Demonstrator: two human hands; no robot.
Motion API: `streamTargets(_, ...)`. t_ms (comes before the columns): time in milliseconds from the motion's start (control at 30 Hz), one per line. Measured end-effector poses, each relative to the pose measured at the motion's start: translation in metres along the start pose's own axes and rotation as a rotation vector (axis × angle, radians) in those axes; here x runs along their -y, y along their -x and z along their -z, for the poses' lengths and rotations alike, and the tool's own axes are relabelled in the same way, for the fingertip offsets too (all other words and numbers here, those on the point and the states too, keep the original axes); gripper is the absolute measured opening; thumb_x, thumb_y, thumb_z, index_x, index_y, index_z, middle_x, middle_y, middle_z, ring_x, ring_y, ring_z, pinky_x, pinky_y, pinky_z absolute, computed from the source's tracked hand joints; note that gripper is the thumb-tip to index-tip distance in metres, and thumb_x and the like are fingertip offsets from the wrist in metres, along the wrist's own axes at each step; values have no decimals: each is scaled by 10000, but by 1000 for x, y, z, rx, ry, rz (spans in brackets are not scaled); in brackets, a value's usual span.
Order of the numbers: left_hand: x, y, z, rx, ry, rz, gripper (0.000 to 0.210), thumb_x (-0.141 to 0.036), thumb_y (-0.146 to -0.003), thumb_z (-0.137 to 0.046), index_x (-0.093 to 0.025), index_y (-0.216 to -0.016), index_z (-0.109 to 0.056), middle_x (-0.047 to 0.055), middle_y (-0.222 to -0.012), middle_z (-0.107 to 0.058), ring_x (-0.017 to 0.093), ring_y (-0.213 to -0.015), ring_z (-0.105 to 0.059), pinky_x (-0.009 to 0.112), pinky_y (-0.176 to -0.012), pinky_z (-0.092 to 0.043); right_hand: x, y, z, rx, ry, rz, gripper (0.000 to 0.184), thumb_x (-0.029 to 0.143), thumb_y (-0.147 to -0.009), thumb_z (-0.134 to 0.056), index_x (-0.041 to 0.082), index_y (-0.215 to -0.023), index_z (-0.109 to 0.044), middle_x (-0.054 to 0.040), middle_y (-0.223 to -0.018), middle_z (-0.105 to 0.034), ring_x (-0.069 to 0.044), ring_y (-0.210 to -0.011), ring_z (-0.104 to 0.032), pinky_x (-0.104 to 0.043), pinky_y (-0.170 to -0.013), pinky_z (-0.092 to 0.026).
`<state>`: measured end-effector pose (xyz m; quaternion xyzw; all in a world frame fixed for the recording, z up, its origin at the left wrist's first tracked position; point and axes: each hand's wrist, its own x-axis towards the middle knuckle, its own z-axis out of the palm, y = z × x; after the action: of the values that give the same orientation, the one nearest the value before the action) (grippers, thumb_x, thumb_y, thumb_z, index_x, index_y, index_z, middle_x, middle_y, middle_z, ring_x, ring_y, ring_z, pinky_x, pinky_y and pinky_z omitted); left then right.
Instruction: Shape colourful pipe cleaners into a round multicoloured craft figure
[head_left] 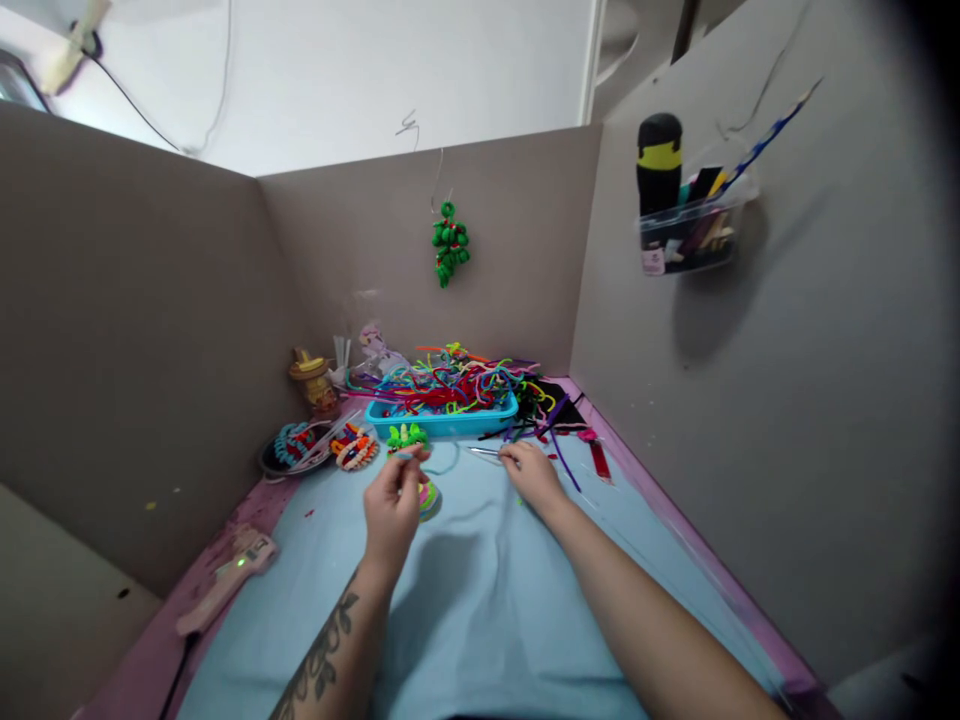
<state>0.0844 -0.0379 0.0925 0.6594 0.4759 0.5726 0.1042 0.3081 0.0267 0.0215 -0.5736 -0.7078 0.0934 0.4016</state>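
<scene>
My left hand (394, 500) is raised a little over the cloth, its fingers pinched together on a light blue pipe cleaner (451, 462) that curves away to the right. Partly behind that hand is a round pastel piece (428, 500) in green, yellow and pink. Just beyond it sits a bright green pipe-cleaner figure (407, 437). My right hand (531, 472) rests low by the cloth, fingers closed around the end of a slim silver metal tool (484, 452) pointing left. Whether the tool is scissors or tweezers is too small to tell.
A blue tray (442, 426) heaped with colourful pipe cleaners stands at the back. On the left are a dark bowl (270, 465), an orange-and-white ring (355, 450) and a pink glue gun (229, 580). Grey panels enclose the table; a clear bin (686, 240) hangs right.
</scene>
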Motion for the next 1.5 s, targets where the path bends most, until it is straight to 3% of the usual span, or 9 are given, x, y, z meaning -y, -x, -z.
streamTargets(167,-13,-19,40,-151,-386,-195,289,-204,-815,-460,-176,-1057,-615,85,-1038,-658,206,-948,-603,335,-859,-442,-8,-4,-12,162,212,-120,139,204,-767,-548,202,-882,-625,-46,-888,-614,-183,-858,-528,-261,-711,-358)
streamTargets(267,-6,-20,36,-21,-521,-148,317,-171,-790,-443,-183,-1050,-623,91,-1030,-659,230,-932,-606,346,-824,-453,-9,-4,-17,205,244,-138,156,183,-762,-556,202,-907,-611,-52,-921,-613,-193,-875,-528,-261,-702,-348)
streamTargets(400,17,-11,2,259,-322,47,321,-112,-733,-414,-159,-947,-650,75,-849,-687,189,-748,-633,298,-702,-488,-7,-4,-18,169,207,-121,171,135,-788,-499,191,-900,-616,-73,-910,-600,-197,-859,-531,-273,-714,-357)
streamTargets(600,45,12,-36,320,54,314,309,-286,-793,-444,-123,-968,-641,64,-741,-668,132,-545,-579,251,-544,-462,19,9,-6,-49,-281,6,170,181,-808,-461,190,-860,-623,-45,-844,-570,-162,-784,-537,-260,-695,-413)
streamTargets(700,47,20,-38,305,70,313,300,-315,-796,-462,-129,-915,-664,41,-640,-637,135,-556,-572,248,-551,-454,41,19,-1,-21,-473,52,159,272,-812,-498,187,-810,-632,-30,-776,-564,-143,-678,-523,-243,-594,-415)
streamTargets(800,43,26,-39,324,75,270,268,-320,-792,-480,-144,-834,-678,22,-579,-608,144,-577,-580,257,-574,-464,58,27,-2,86,-555,112,123,255,-787,-546,184,-774,-645,-20,-724,-580,-141,-697,-538,-245,-628,-429)
streamTargets(1000,33,33,-41,331,270,337,197,-289,-765,-510,-155,-818,-646,68,-901,-671,138,-588,-627,275,-560,-505,63,35,-15,190,-762,-9,149,243,-736,-587,172,-865,-602,-5,-713,-616,-126,-655,-571,-236,-604,-459)
streamTargets(1167,33,35,-41,382,213,263,188,-275,-778,-500,-155,-708,-627,32,-652,-646,145,-571,-621,250,-554,-486,59,33,-15,184,-820,-68,157,217,-702,-589,173,-853,-573,19,-674,-575,-105,-584,-546,-225,-554,-447)
streamTargets(1500,31,34,-38,401,156,207,193,-237,-782,-484,-144,-738,-648,52,-676,-664,143,-588,-604,250,-572,-474,59,32,-12,167,-744,-6,149,255,-739,-568,167,-845,-626,-4,-724,-571,-106,-585,-539,-232,-550,-443)
